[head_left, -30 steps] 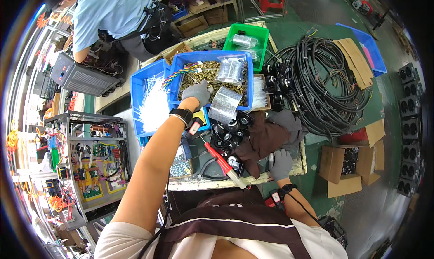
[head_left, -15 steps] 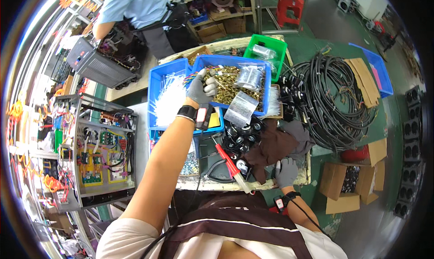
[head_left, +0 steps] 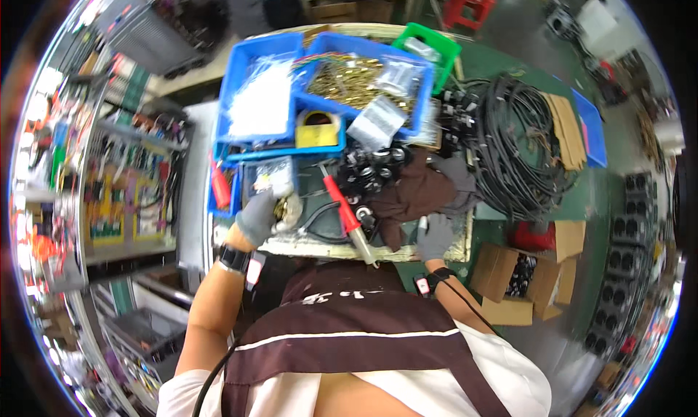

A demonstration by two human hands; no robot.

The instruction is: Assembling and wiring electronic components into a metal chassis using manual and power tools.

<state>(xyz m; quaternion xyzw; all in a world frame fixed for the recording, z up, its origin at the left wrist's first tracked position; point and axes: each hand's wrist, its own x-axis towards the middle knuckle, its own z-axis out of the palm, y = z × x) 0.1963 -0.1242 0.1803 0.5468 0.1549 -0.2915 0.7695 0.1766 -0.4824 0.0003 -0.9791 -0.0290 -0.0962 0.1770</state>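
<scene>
My left hand (head_left: 260,218), in a grey glove, is at the table's near left. Its fingers are curled around small brass-coloured pieces (head_left: 280,209), partly hidden by the glove. Just beyond lies a clear bag of small parts (head_left: 272,175). My right hand (head_left: 435,238), also gloved, rests at the front edge with its fingers extended, beside a brown cloth (head_left: 414,191). Between the hands lie a red-handled tool with a pale end (head_left: 347,215) and black-handled pliers (head_left: 320,221). Farther back, a blue bin (head_left: 349,113) holds many brass-coloured pieces.
Another blue bin (head_left: 224,104) holds white cable ties. Black round parts (head_left: 371,168) are heaped mid-table. Coiled black cable (head_left: 502,155) and a green bin (head_left: 449,57) stand at the back right. Open cardboard boxes (head_left: 494,271) sit at right. Metal racks with electronics (head_left: 131,199) stand at left.
My left hand has left the bin of brass-coloured pieces and come back toward me, with some in its fingers. My right hand stays at the table edge. The view has shifted.
</scene>
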